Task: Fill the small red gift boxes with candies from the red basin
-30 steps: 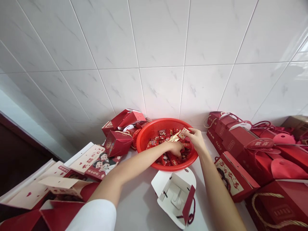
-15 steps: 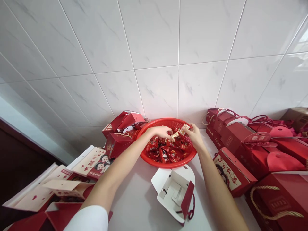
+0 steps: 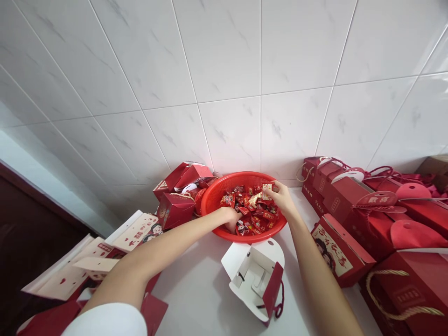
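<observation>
A red plastic basket (image 3: 210, 196) filled with red-wrapped candies (image 3: 261, 219) stands against the wall. My left hand (image 3: 231, 220) reaches into its near left side, the fingers sunk among the candies and mostly hidden. Over the basket's right rim, my right hand (image 3: 280, 195) pinches a small cream-and-red packet (image 3: 267, 192) between thumb and fingers. A gold-wrapped candy (image 3: 254, 200) lies among the red ones. In front of the basket sits an opened gift box (image 3: 252, 280), white inside and dark red outside, with a red cord at its right.
Red gift boxes with rope handles (image 3: 350, 200) are stacked along the right. A box with a cream panel (image 3: 338, 252) leans beside them. At the left are cream and red boxes (image 3: 129, 233), with more red boxes (image 3: 177, 207) near the basket. A tiled wall (image 3: 231, 130) rises behind.
My left hand has moved toward me and left, from the basket's middle down into its near left side. The right hand stays almost in place with the packet.
</observation>
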`<act>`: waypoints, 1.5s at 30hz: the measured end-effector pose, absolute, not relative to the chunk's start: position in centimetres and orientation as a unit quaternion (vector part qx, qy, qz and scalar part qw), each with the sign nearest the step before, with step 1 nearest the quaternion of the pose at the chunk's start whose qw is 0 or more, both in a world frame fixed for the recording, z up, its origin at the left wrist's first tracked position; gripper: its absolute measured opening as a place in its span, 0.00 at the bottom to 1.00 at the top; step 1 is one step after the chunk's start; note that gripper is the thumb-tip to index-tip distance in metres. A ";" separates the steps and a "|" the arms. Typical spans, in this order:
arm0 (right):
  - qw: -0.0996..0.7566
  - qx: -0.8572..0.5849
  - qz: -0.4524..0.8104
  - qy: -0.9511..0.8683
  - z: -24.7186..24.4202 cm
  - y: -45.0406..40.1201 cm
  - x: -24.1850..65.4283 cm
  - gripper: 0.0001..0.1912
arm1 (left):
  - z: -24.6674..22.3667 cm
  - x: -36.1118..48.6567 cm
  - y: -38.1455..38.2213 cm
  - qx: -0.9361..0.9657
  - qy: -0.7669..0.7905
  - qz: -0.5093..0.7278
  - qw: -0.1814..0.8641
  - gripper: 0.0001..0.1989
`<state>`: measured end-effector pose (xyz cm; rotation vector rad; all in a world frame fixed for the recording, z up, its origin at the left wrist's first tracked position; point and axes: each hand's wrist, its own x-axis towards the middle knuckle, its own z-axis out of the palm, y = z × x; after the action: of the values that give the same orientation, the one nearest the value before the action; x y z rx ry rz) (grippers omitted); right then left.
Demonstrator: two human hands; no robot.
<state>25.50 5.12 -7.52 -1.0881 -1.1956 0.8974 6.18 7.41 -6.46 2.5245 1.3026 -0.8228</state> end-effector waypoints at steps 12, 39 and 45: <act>0.601 -0.463 0.382 -0.528 -7.6 5.1 25.6 0.18 | -3.9 5.7 9.9 0.789 0.469 -0.245 0.313 0.35; 0.570 -0.457 0.412 -0.545 -8.1 5.3 25.7 0.20 | -4.0 3.6 12.8 0.752 0.330 0.200 0.534 0.25; 0.575 -0.459 0.400 -0.547 -8.2 5.4 25.7 0.22 | -4.8 4.0 13.2 0.795 0.362 0.187 0.450 0.20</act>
<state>25.65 5.45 -8.24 -1.0740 -1.2810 0.9367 3.98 13.24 -4.83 1.9645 0.8957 0.4623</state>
